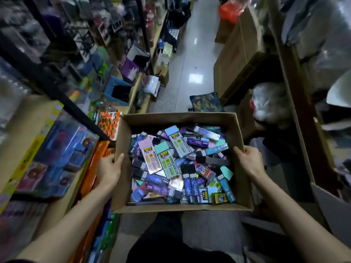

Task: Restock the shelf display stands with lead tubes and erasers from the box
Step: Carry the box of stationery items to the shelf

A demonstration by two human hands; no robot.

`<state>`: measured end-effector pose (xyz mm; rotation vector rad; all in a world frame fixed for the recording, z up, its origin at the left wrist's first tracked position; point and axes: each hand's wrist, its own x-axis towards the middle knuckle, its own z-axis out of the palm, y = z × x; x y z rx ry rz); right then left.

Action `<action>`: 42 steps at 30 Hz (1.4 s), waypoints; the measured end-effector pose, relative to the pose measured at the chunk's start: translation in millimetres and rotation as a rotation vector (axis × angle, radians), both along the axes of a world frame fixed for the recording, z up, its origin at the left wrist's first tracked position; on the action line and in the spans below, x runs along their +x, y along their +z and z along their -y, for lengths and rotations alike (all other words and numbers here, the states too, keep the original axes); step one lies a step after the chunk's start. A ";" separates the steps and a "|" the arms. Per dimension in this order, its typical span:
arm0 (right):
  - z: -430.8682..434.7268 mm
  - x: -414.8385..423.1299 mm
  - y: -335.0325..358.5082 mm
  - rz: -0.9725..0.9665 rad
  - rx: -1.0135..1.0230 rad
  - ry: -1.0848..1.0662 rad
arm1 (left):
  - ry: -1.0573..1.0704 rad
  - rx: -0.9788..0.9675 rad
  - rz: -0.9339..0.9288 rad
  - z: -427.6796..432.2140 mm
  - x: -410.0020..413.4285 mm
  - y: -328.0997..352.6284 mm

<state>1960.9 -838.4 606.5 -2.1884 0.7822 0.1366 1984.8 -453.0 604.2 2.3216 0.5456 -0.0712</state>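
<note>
Fingers (119,160) around box (176,117) side walls.

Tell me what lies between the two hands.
Head view: the cardboard box, heaped with lead tubes, spans the gap; the left hand and right hand grip its side walls.

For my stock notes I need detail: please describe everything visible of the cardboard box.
The cardboard box is brown, rectangular and open-topped, with plain walls. It is held roughly level in front of the person. The left hand grips its left wall, thumb over the rim; the right hand grips the right wall. It holds a loose heap of flat lead tubes in pink, mint, blue and purple.
</note>
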 end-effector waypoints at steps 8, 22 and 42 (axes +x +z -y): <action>27.3 202.3 14.8 -0.022 -0.005 0.044 | 0.071 0.031 -0.011 24.9 188.3 11.4; 18.6 576.2 29.0 -0.043 -0.090 0.594 | 0.507 0.026 -0.042 63.5 360.3 -3.4; -114.7 818.3 -4.3 -0.160 -0.054 1.058 | 1.037 -0.032 -0.040 48.3 475.3 -25.9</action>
